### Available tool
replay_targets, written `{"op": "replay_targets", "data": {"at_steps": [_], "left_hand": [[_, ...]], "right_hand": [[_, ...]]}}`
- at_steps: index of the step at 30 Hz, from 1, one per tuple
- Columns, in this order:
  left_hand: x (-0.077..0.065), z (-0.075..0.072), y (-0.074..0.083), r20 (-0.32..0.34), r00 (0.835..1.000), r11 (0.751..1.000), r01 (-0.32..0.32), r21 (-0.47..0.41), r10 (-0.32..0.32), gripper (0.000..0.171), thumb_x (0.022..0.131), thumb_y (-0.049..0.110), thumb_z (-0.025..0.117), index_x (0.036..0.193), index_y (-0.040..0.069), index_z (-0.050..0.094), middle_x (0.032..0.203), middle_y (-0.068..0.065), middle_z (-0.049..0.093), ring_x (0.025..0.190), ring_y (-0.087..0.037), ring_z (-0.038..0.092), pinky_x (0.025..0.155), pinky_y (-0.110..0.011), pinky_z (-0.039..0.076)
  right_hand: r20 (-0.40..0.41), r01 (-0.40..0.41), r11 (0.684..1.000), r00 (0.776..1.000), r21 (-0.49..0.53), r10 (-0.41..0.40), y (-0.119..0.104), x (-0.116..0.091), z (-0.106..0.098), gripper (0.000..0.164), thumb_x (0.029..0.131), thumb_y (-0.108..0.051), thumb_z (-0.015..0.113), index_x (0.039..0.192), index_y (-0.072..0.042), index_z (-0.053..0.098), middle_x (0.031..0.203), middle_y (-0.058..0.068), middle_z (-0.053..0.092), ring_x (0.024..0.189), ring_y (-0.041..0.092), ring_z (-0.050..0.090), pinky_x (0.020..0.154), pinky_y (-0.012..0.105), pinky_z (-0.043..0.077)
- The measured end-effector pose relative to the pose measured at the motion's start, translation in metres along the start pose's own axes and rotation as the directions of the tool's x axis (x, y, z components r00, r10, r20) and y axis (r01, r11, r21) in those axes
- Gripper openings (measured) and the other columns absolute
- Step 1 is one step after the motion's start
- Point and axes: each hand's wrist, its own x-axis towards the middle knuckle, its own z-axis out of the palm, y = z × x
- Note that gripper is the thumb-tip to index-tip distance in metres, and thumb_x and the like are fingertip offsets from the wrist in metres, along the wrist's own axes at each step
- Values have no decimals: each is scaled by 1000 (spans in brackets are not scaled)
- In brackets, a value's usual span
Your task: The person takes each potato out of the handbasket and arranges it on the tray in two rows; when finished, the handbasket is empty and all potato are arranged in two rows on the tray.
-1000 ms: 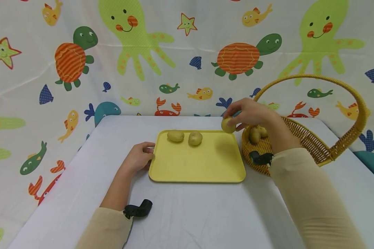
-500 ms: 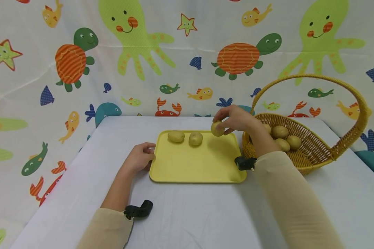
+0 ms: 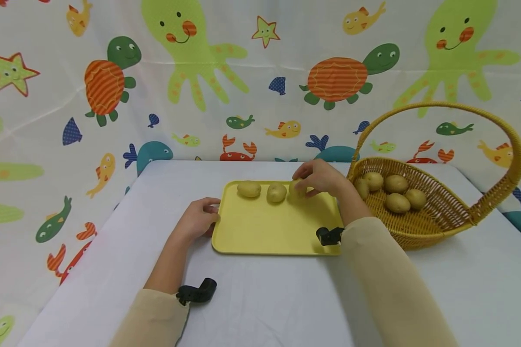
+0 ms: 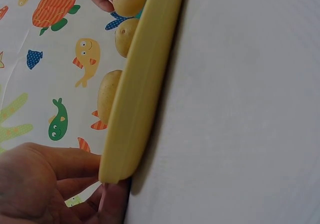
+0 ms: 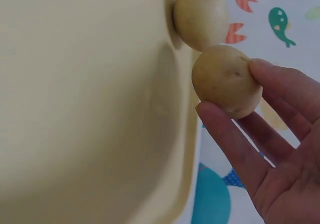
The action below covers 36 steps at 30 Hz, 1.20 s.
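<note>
A white cloth backdrop (image 3: 226,29) printed with coloured sea animals stands behind a white-covered table (image 3: 260,299). A yellow rectangular tray (image 3: 269,231) lies on the table. Two potatoes rest near its far edge: an elongated potato (image 3: 249,189) toward the left corner and a rounder potato (image 3: 276,193) just to its right.

The right hand (image 3: 321,178) is partly closed, with thumb and fingers gripping a round potato (image 5: 227,82) at the far side of the tray, right of the other two. Whether this potato touches the tray floor or its neighbour cannot be determined.

The left hand (image 3: 198,219) holds the tray by its left edge; the left wrist view shows one digit against the rim and another underneath.

To the right of the tray stands a woven basket (image 3: 425,238) with a tall arched handle (image 3: 443,104). Five potatoes (image 3: 397,203) are visible inside, gathered toward its left half. Both arms wear beige sleeves (image 3: 390,274), with a black device (image 3: 197,292) at each wrist.
</note>
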Motion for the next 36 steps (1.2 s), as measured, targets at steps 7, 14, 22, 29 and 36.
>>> {"op": "replay_targets", "data": {"at_steps": [7, 14, 22, 29, 36], "left_hand": [[0, 0, 0, -6, 1000, 1000, -5, -3, 5, 53, 98, 6, 57, 151, 10, 51, 129, -17, 56, 96, -25, 63, 69, -29, 59], [-1, 2, 0, -15, 1000, 1000, -4, 5, 4, 52, 99, 6, 57, 150, 10, 51, 127, -16, 57, 97, -25, 62, 68, -28, 59], [-1, 2, 1, -12, 1000, 1000, -5, 0, 5, 52, 99, 7, 56, 151, 10, 50, 130, -16, 57, 99, -26, 62, 70, -28, 59], [2, 1, 0, -1, 1000, 1000, -15, -1, 15, 53, 98, 5, 56, 151, 8, 50, 127, -16, 56, 96, -25, 63, 68, -29, 59], [3, 2, -1, -3, 1000, 1000, -8, 6, 8, 53, 98, 5, 56, 151, 8, 50, 125, -16, 55, 94, -24, 62, 68, -29, 59]], "right_hand": [[-18, -68, 996, 997, 66, 70, 11, 8, 7, 37, 93, -5, 71, 129, 1, 64, 129, 20, 59, 102, 28, 67, 91, 45, 61], [-7, -99, 986, 995, 134, 101, 19, 12, 10, 38, 94, -5, 71, 131, 1, 62, 130, 19, 57, 105, 27, 65, 92, 44, 61], [6, -117, 988, 993, 104, 117, 19, 14, 9, 39, 95, -7, 70, 133, -2, 62, 135, 18, 56, 110, 29, 63, 93, 46, 61], [4, -110, 993, 994, 40, 110, 16, 12, 9, 40, 95, -9, 70, 133, -3, 62, 142, 21, 55, 109, 29, 63, 94, 45, 60], [-20, -98, 995, 995, -21, 98, 17, 12, 12, 41, 92, -10, 73, 133, -7, 65, 140, 19, 60, 101, 25, 67, 96, 42, 57]]}}
